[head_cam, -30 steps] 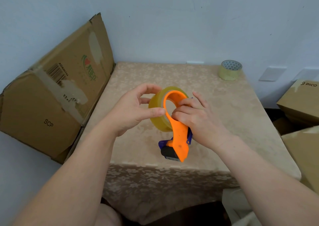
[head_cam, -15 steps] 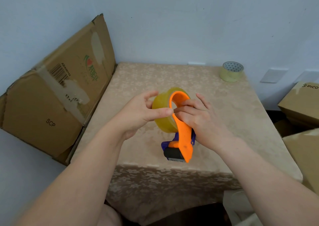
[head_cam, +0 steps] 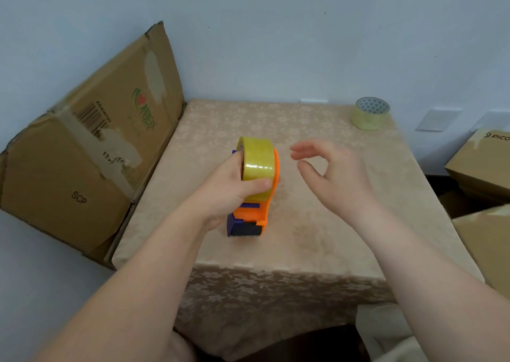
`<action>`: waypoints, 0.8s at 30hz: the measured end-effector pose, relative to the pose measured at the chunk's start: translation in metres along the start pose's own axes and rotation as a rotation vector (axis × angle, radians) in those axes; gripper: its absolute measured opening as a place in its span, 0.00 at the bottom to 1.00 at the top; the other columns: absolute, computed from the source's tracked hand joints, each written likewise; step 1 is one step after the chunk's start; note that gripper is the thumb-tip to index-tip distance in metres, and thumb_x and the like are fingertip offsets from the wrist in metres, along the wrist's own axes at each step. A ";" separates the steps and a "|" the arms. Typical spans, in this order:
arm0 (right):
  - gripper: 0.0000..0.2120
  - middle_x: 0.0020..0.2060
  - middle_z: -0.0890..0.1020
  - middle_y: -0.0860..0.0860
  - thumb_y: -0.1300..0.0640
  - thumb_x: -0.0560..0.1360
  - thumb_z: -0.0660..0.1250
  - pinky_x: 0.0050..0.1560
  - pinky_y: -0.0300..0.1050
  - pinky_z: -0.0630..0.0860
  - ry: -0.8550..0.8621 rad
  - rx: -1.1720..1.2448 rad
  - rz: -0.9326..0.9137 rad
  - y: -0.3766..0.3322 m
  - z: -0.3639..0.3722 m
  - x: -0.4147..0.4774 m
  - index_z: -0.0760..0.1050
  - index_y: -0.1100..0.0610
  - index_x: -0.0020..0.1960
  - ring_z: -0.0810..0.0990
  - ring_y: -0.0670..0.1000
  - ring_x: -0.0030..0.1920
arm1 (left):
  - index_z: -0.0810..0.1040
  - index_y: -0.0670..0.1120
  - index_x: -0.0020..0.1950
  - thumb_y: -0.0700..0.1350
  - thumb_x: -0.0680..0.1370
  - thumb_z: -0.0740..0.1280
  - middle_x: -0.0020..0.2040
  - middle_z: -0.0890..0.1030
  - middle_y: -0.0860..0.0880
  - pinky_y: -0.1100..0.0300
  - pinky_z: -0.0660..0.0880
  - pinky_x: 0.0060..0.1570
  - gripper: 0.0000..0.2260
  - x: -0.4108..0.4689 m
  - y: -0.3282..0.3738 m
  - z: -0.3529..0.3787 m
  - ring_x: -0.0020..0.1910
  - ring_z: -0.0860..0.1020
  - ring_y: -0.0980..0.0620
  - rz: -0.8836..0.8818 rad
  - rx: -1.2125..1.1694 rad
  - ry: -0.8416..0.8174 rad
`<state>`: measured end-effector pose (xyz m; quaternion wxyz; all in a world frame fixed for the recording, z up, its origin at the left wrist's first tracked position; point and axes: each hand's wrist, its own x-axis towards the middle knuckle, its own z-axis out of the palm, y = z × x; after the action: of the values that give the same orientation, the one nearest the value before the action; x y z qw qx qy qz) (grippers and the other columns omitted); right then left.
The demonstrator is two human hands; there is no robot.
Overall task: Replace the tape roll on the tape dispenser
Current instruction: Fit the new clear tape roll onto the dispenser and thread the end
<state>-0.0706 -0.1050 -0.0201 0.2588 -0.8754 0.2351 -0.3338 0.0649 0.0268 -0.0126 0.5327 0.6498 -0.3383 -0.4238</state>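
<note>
An orange and purple tape dispenser (head_cam: 252, 215) stands over the middle of the table with a yellowish tape roll (head_cam: 258, 162) seated on it. My left hand (head_cam: 229, 196) grips the roll and dispenser from the left, thumb across the roll's lower face. My right hand (head_cam: 334, 176) hovers just right of the dispenser, fingers curled apart and holding nothing. A second, thinner tape roll (head_cam: 369, 116) lies flat at the table's far right corner.
The table (head_cam: 317, 240) wears a beige patterned cloth. A flattened cardboard box (head_cam: 82, 151) leans against the wall at its left edge. More cardboard boxes (head_cam: 480, 165) are stacked to the right. A pale wall rises right behind the table.
My right hand has let go of the dispenser and drawn away to the right. My left hand now holds dispenser and roll alone, turned so the roll's outer face points toward me.
</note>
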 end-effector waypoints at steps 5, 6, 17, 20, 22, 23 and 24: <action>0.18 0.48 0.83 0.41 0.60 0.71 0.70 0.54 0.18 0.61 -0.057 0.096 0.064 -0.012 0.002 -0.002 0.77 0.49 0.60 0.72 0.33 0.56 | 0.72 0.47 0.64 0.38 0.70 0.72 0.55 0.82 0.46 0.51 0.77 0.54 0.23 0.002 -0.006 0.013 0.53 0.80 0.49 0.057 0.144 0.060; 0.18 0.48 0.84 0.41 0.60 0.71 0.70 0.54 0.17 0.61 -0.054 0.097 0.069 -0.014 0.002 -0.003 0.77 0.49 0.60 0.72 0.32 0.56 | 0.73 0.48 0.63 0.40 0.69 0.72 0.54 0.82 0.47 0.50 0.78 0.55 0.24 0.003 -0.006 0.015 0.53 0.81 0.49 0.066 0.167 0.076; 0.15 0.43 0.86 0.43 0.57 0.70 0.71 0.55 0.45 0.75 0.130 -0.072 0.054 -0.024 -0.003 -0.005 0.79 0.49 0.57 0.82 0.49 0.52 | 0.71 0.50 0.53 0.46 0.69 0.72 0.42 0.78 0.55 0.65 0.72 0.38 0.16 0.005 -0.005 0.026 0.41 0.78 0.56 0.238 0.610 0.239; 0.14 0.38 0.86 0.45 0.58 0.69 0.70 0.43 0.51 0.80 0.172 -0.175 -0.030 -0.025 -0.001 -0.006 0.80 0.51 0.55 0.84 0.53 0.45 | 0.68 0.51 0.47 0.46 0.70 0.72 0.34 0.71 0.58 0.70 0.64 0.29 0.14 0.005 -0.006 0.028 0.34 0.73 0.57 0.245 0.681 0.276; 0.15 0.36 0.86 0.45 0.59 0.68 0.69 0.38 0.51 0.80 0.176 -0.233 -0.067 -0.025 0.001 -0.006 0.80 0.52 0.54 0.83 0.55 0.42 | 0.69 0.51 0.48 0.47 0.70 0.71 0.37 0.74 0.57 0.68 0.65 0.31 0.13 0.005 -0.008 0.028 0.38 0.75 0.55 0.249 0.697 0.283; 0.15 0.35 0.85 0.46 0.59 0.68 0.69 0.37 0.51 0.80 0.171 -0.248 -0.067 -0.025 0.001 -0.006 0.80 0.51 0.54 0.83 0.55 0.41 | 0.68 0.51 0.48 0.48 0.70 0.71 0.39 0.74 0.56 0.66 0.65 0.32 0.13 0.006 -0.009 0.029 0.41 0.76 0.53 0.249 0.702 0.286; 0.15 0.35 0.85 0.46 0.60 0.67 0.69 0.37 0.50 0.80 0.167 -0.253 -0.060 -0.027 0.002 -0.006 0.80 0.51 0.54 0.82 0.54 0.41 | 0.68 0.52 0.48 0.48 0.70 0.71 0.39 0.73 0.56 0.65 0.64 0.32 0.13 0.006 -0.010 0.030 0.43 0.75 0.52 0.251 0.710 0.292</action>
<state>-0.0672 -0.0807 -0.0081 0.1159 -0.8768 0.2697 -0.3808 0.0404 0.0111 -0.0254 0.3654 0.8002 -0.4612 -0.1156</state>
